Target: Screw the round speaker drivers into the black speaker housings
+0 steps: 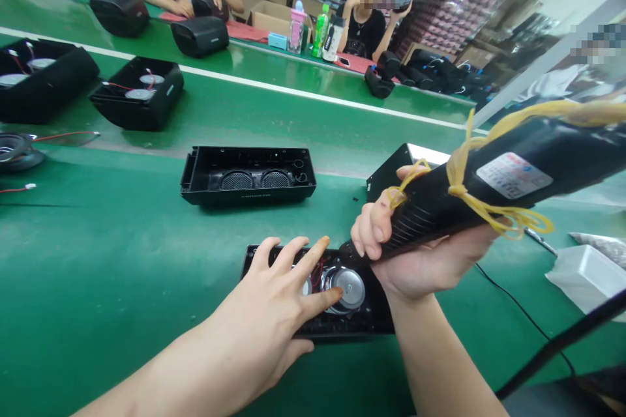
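A black speaker housing [376, 313] lies open on the green bench at the lower middle, with round metal-backed drivers [349, 290] and red wires inside. My left hand [281, 296] rests over its left part, fingers spread, one fingertip touching a driver. My right hand [420, 254] is wrapped round a black power screwdriver [440, 202] tied with yellow string and bearing a white label. The tool's tip points down into the housing near the driver's upper right; the exact contact point is hidden.
An empty black housing [249, 176] sits beyond, with a black box [391, 166] to its right. Other housings [139, 94] and a loose driver [17, 151] are at left. A white tray [589, 277] and black cable lie right. Two people sit across the bench.
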A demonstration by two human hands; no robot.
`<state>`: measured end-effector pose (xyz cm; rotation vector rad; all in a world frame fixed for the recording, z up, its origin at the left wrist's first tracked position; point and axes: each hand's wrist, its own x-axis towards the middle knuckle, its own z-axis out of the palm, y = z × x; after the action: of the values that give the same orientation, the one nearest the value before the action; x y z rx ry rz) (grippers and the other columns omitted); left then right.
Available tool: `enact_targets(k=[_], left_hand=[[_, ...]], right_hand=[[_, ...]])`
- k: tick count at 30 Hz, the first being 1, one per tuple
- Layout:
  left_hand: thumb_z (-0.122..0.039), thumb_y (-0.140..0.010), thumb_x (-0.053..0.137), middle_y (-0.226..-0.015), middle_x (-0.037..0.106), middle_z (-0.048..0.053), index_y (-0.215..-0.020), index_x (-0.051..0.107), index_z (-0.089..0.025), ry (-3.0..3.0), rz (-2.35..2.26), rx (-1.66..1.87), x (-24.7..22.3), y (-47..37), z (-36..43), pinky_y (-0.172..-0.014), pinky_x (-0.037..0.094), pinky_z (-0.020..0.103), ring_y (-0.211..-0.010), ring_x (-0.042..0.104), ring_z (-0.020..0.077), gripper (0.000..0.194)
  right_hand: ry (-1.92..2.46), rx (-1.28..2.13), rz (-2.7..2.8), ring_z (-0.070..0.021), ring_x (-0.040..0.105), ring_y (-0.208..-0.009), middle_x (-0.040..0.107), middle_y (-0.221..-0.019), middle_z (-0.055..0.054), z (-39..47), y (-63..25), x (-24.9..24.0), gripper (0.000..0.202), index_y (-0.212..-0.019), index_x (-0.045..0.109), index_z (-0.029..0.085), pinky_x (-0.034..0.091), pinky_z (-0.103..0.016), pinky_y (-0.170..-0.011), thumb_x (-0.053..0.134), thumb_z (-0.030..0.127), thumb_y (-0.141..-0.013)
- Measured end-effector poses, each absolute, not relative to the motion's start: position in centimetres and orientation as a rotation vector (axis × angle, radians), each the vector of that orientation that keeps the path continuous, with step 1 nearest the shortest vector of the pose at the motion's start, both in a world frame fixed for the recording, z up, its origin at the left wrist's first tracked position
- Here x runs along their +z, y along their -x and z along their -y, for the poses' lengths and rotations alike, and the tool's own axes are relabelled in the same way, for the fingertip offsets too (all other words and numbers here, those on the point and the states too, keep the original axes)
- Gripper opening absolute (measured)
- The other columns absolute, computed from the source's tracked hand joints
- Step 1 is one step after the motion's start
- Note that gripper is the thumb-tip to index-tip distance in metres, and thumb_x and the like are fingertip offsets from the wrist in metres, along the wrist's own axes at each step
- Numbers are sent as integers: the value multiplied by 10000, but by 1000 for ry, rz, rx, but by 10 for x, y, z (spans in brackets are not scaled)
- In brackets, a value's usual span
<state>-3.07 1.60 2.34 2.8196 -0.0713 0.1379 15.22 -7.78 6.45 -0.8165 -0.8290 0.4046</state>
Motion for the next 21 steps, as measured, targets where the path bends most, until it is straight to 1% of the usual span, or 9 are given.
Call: enact_targets(k=[3, 5, 9, 12, 14, 18, 21], left_hand=[[-551, -896, 850, -1761, 386, 165, -1548, 579, -443, -2818, 80, 133, 23, 31, -16, -1125, 343, 781, -1549, 385, 508, 715], [-550, -911, 831, -1737, 409, 168, -1539, 588, -440, -2822, 87, 138, 24, 30, -16, -1116, 346, 779, -1529, 397, 507, 682], [-525, -959, 768, -1715, 409, 175, -1541, 595, -434, -2816, 85, 152, 27, 31, -17, -1101, 367, 756, -1458, 452, 486, 614], [-513, -1003, 705, -1703, 413, 176, -1561, 585, -439, -2813, 91, 139, 30, 31, -18, -1101, 374, 757, -1444, 460, 488, 575], [-529, -1022, 676, -1706, 408, 178, -1578, 570, -443, -2817, 96, 129, 30, 32, -19, -1100, 378, 765, -1457, 447, 501, 573], [-572, -1020, 673, -1697, 412, 174, -1570, 577, -463, -2804, 100, 148, 27, 35, -21, -1112, 376, 777, -1453, 458, 497, 569], [-574, -1012, 688, -1701, 409, 167, -1605, 537, -484, -2791, 95, 151, 25, 34, -22, -1130, 369, 792, -1469, 451, 500, 619]], right_hand=[[847, 422, 829, -114, 403, -361, 544, -613, 69, 78, -150, 64, 628, -1162, 690, 274, 384, -222, -347, 603, 861, -956], [870, 444, 841, -120, 400, -357, 533, -601, 76, 78, -149, 64, 632, -1162, 672, 286, 388, -229, -346, 625, 873, -933], [856, 498, 921, -119, 373, -335, 532, -579, 79, 77, -145, 64, 656, -1115, 662, 296, 363, -225, -318, 611, 917, -909], [837, 528, 883, -104, 401, -358, 573, -621, 68, 77, -141, 62, 662, -1092, 666, 286, 377, -206, -341, 671, 913, -882], [823, 545, 860, -99, 418, -374, 579, -632, 63, 76, -139, 59, 662, -1092, 665, 277, 380, -196, -358, 704, 900, -873], [797, 577, 871, -101, 408, -365, 564, -594, 60, 75, -136, 58, 647, -1065, 664, 257, 366, -197, -365, 699, 880, -894], [796, 626, 862, -103, 404, -369, 559, -591, 53, 75, -137, 56, 670, -1031, 641, 240, 367, -209, -372, 716, 886, -872]])
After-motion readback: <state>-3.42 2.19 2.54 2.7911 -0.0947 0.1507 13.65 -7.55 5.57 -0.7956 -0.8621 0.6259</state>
